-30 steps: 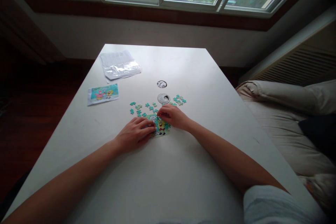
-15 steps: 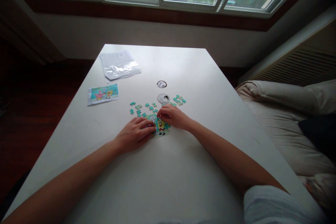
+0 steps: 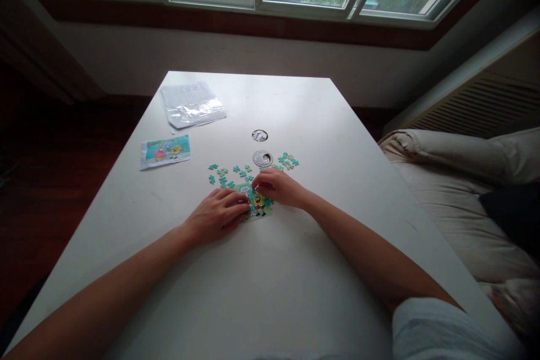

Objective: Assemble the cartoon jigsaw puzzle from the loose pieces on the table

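A small, partly joined cartoon jigsaw (image 3: 256,204) lies on the white table (image 3: 270,270). My left hand (image 3: 215,215) rests flat on its left side, fingers stretched out and pressing on it. My right hand (image 3: 277,186) sits at its upper right edge, fingertips pinched together on a puzzle piece too small to make out clearly. Several loose teal pieces (image 3: 230,174) lie just beyond the hands, and another cluster of pieces (image 3: 288,161) lies to the right.
A printed reference picture (image 3: 165,151) lies at the left. A clear plastic bag over paper (image 3: 192,105) lies farther back. Two round cable holes (image 3: 262,157) sit mid-table. A cushioned sofa (image 3: 459,197) is close on the right; windows run along the far wall.
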### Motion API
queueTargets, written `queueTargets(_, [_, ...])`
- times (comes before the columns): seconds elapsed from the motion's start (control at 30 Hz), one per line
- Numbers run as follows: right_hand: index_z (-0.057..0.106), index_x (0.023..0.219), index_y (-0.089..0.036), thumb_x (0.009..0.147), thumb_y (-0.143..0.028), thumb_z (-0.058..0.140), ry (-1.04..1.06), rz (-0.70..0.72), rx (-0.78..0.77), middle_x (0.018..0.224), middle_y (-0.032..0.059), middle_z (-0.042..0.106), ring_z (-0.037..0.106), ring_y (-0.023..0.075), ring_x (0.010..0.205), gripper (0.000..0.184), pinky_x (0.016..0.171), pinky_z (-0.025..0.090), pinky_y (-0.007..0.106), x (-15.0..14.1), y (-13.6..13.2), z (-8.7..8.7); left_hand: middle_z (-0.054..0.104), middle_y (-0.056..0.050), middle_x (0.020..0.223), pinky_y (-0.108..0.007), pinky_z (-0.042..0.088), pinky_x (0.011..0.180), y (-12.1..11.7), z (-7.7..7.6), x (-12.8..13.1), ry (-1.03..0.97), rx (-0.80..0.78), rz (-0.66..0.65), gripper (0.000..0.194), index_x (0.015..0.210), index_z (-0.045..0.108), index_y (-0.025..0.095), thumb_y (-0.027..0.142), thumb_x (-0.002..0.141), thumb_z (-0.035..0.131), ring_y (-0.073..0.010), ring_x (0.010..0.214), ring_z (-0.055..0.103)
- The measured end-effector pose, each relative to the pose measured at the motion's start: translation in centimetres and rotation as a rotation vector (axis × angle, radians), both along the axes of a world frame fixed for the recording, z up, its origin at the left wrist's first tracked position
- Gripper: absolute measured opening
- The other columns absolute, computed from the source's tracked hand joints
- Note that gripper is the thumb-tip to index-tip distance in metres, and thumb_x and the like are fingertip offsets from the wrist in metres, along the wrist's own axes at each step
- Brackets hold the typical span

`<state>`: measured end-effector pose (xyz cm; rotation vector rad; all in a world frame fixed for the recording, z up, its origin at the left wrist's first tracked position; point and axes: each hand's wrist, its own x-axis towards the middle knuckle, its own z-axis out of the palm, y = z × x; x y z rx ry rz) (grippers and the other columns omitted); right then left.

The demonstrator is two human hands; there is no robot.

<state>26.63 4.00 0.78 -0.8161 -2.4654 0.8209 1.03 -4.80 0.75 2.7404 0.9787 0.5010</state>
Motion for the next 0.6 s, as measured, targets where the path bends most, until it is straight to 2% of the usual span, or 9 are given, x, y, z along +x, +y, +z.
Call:
queueTargets(0.17, [0.074,0.097,-0.018,0.088,-0.017,0.062,0.059,-0.051,-0.109,0.076,-0.0002,0.058,0.050,0.0115,0.068,0.015,0.065,0.038,0.023,0.8,0.7,0.2,0.066,-0.006,0.130,-0.041,0.046,0.101,-0.1,0.1,0.0,-0.018,-0.002,-0.009,0.027,0.124,0.065,0.027,0.026,0.101,0.051,-0.0233,0.115,0.059])
queueTargets(0.3, [0.074,0.094,-0.017,0.087,-0.020,0.061,0.038,-0.075,-0.151,0.075,0.0001,0.060,0.049,0.0111,0.066,0.015,0.064,0.037,0.023,2.0,1.7,0.6,0.071,-0.004,0.117,-0.038,0.047,0.095,-0.1,0.4,-0.2,-0.041,-0.020,0.003,0.021,0.114,0.069,0.027,0.026,0.101,0.053,-0.0201,0.102,0.062])
queueTargets(0.37, [0.074,0.094,-0.017,0.086,-0.021,0.061,0.003,-0.058,-0.189,0.075,0.0003,0.061,0.049,0.0112,0.065,0.016,0.062,0.036,0.024,2.8,2.2,0.8,0.073,-0.003,0.110,-0.038,0.047,0.093,0.1,0.5,-0.4,-0.089,0.009,0.098,0.018,0.108,0.070,0.026,0.026,0.101,0.053,-0.0197,0.098,0.063])
queueTargets(0.47, [0.074,0.095,-0.018,0.086,-0.023,0.061,-0.057,-0.007,-0.224,0.077,0.0009,0.064,0.050,0.0117,0.066,0.017,0.063,0.037,0.024,3.7,2.7,0.9,0.073,-0.004,0.107,-0.039,0.048,0.095,0.7,0.2,-1.1,-0.168,0.068,0.338,0.018,0.100,0.071,0.023,0.026,0.100,0.053,-0.0213,0.102,0.063])
queueTargets(0.53, [0.074,0.096,-0.018,0.087,-0.025,0.060,-0.079,0.005,-0.244,0.079,0.0015,0.066,0.052,0.0124,0.068,0.018,0.064,0.038,0.024,4.0,2.9,0.9,0.072,-0.005,0.113,-0.042,0.047,0.100,1.2,-0.1,-1.5,-0.157,0.079,0.447,0.018,0.103,0.071,0.023,0.026,0.098,0.054,-0.0234,0.110,0.061])
queueTargets(0.6, [0.073,0.096,-0.018,0.087,-0.026,0.060,-0.087,-0.008,-0.254,0.079,0.0015,0.067,0.053,0.0127,0.069,0.018,0.065,0.038,0.024,4.2,3.0,0.9,0.067,-0.005,0.127,-0.046,0.044,0.107,1.6,-0.6,-1.9,-0.102,0.066,0.491,0.023,0.115,0.069,0.024,0.025,0.098,0.053,-0.0263,0.123,0.055])
